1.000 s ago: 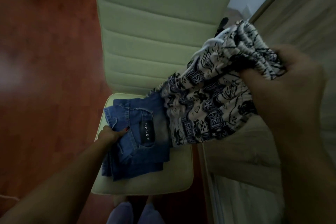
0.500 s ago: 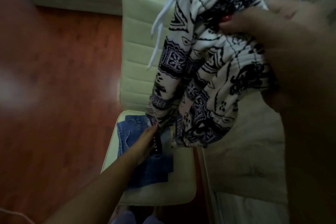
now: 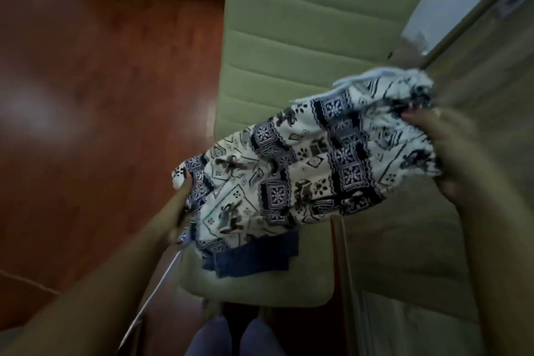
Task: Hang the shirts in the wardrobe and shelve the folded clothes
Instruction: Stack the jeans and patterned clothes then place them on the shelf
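Reddish-brown floor (image 3: 95, 101): polished wood filled the left of the view, with a pale glare patch on its left side.
Left forearm: it rose from the near-left corner toward the middle of the scene.
Left hand (image 3: 177, 211): its grip was pinched on the left end of the patterned garment, thumb on top of the cloth; the fingers below were hidden by the fabric.
Patterned garment (image 3: 306, 170): white cloth printed with dark blue and black squares and figures was stretched between both hands, lower at its left end and higher at its right, held in the air over the chair seat.
Drawstring (image 3: 358, 79): a pale cord lay along the far upper edge of the garment, blurred.
Denim piece (image 3: 254, 260): folded blue denim lay on the chair seat, its far part covered by the patterned garment hanging just above it.
Chair (image 3: 303, 32): pale green, with a ribbed padded back standing at the far side and the seat near, at the centre of the view.
Legs: two light-clad knees showed at the near edge, just below the seat.
Right hand (image 3: 450, 153): its grip was clenched around the bunched right end of the garment, fingertips pressing into the gathered cloth.
Wooden panel (image 3: 476, 72): a light wood-grain surface ran along the right side, behind the right hand.
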Action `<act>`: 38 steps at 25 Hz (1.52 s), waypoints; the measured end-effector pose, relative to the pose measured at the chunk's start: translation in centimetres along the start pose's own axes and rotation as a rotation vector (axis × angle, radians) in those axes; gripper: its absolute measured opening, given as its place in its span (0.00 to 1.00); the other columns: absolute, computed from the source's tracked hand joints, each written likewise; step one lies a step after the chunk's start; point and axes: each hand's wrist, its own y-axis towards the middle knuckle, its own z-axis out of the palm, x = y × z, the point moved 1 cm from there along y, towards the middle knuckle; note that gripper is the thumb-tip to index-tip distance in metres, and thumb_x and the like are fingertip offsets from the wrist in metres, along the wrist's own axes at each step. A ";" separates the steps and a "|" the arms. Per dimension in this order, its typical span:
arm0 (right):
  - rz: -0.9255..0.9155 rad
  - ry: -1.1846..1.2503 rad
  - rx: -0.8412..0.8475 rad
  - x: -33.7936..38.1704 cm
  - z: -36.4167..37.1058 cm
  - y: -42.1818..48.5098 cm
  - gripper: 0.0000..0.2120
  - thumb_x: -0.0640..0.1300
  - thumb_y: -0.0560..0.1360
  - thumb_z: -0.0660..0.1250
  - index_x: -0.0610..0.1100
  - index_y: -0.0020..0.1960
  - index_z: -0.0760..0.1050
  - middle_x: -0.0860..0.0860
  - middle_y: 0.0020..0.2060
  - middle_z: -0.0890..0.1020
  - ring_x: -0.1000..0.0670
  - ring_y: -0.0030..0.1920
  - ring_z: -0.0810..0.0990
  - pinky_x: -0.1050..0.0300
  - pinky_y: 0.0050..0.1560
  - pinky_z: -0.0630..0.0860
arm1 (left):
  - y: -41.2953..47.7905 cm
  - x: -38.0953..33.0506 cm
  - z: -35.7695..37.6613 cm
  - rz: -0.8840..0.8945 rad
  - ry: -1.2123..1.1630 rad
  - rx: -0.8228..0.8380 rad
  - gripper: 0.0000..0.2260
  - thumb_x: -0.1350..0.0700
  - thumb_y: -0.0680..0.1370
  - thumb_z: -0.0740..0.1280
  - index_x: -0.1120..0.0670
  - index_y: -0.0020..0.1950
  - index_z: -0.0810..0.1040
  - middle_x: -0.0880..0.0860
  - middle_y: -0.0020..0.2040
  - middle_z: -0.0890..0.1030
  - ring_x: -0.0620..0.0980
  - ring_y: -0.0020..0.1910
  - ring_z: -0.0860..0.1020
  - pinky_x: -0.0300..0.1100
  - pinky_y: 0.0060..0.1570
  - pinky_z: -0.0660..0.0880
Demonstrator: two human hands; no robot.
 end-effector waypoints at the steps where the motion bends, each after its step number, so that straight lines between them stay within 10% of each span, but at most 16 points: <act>1: 0.065 -0.058 -0.020 -1.9 0.6 0.3 0.08 0.46 0.73 0.69 0.47 0.52 0.79 0.49 0.42 0.85 0.48 0.41 0.85 0.53 0.40 0.82 | -0.1 0.0 -0.1 0.025 0.033 -0.041 0.43 0.30 0.65 0.67 0.50 0.74 0.63 0.59 0.76 0.60 0.59 0.72 0.63 0.60 0.72 0.58; 6: 0.210 -0.333 -0.086 -11.6 2.6 1.0 0.16 0.45 0.72 0.70 0.41 0.58 0.75 0.42 0.50 0.82 0.44 0.44 0.80 0.56 0.41 0.77 | 1.3 2.5 1.2 0.061 0.268 -0.032 0.24 0.51 0.77 0.66 0.56 0.71 0.65 0.54 0.72 0.67 0.53 0.67 0.67 0.48 0.64 0.61; 12: 0.172 -0.436 -0.145 -11.4 4.0 0.4 0.16 0.50 0.71 0.70 0.43 0.54 0.75 0.46 0.45 0.79 0.45 0.45 0.79 0.57 0.40 0.75 | 2.9 2.1 2.2 -0.043 0.236 -0.013 0.20 0.45 0.80 0.58 0.52 0.69 0.68 0.48 0.70 0.68 0.45 0.60 0.72 0.45 0.64 0.61; 16: 0.079 -0.348 0.054 -10.2 13.4 -2.5 0.20 0.48 0.70 0.72 0.44 0.59 0.71 0.50 0.46 0.79 0.49 0.43 0.79 0.62 0.35 0.71 | 3.0 2.3 1.1 -0.147 0.100 0.012 0.20 0.43 0.80 0.56 0.56 0.62 0.74 0.59 0.58 0.82 0.55 0.53 0.83 0.50 0.50 0.81; 23: 0.023 -0.338 0.570 -14.3 27.3 -7.3 0.10 0.44 0.77 0.64 0.41 0.56 0.70 0.45 0.51 0.77 0.49 0.46 0.78 0.61 0.41 0.76 | 3.9 2.6 -2.5 -0.091 0.037 0.094 0.35 0.27 0.71 0.54 0.47 0.71 0.67 0.59 0.70 0.71 0.58 0.69 0.71 0.63 0.69 0.63; 28: 0.061 -0.468 0.007 -19.1 20.3 -4.0 0.07 0.42 0.76 0.64 0.45 0.54 0.75 0.45 0.57 0.72 0.49 0.57 0.71 0.73 0.47 0.64 | 4.6 3.5 -3.6 -0.081 0.327 -0.073 0.44 0.34 0.63 0.74 0.47 0.73 0.62 0.57 0.75 0.64 0.60 0.73 0.62 0.63 0.70 0.60; 32: 0.384 -0.396 0.097 -22.8 17.5 -3.0 0.14 0.48 0.75 0.65 0.52 0.56 0.62 0.44 0.58 0.72 0.45 0.54 0.75 0.51 0.52 0.74 | 4.4 3.2 -1.6 0.011 0.260 -0.068 0.24 0.49 0.71 0.72 0.46 0.65 0.70 0.54 0.63 0.78 0.58 0.64 0.75 0.61 0.62 0.72; 38: -0.134 -0.197 -0.126 -21.0 14.2 -3.2 0.07 0.39 0.79 0.60 0.44 0.56 0.73 0.49 0.51 0.76 0.51 0.50 0.75 0.64 0.48 0.73 | 3.9 0.8 2.3 0.185 0.196 0.206 0.26 0.54 0.75 0.68 0.38 0.69 0.65 0.51 0.68 0.75 0.54 0.65 0.75 0.57 0.62 0.73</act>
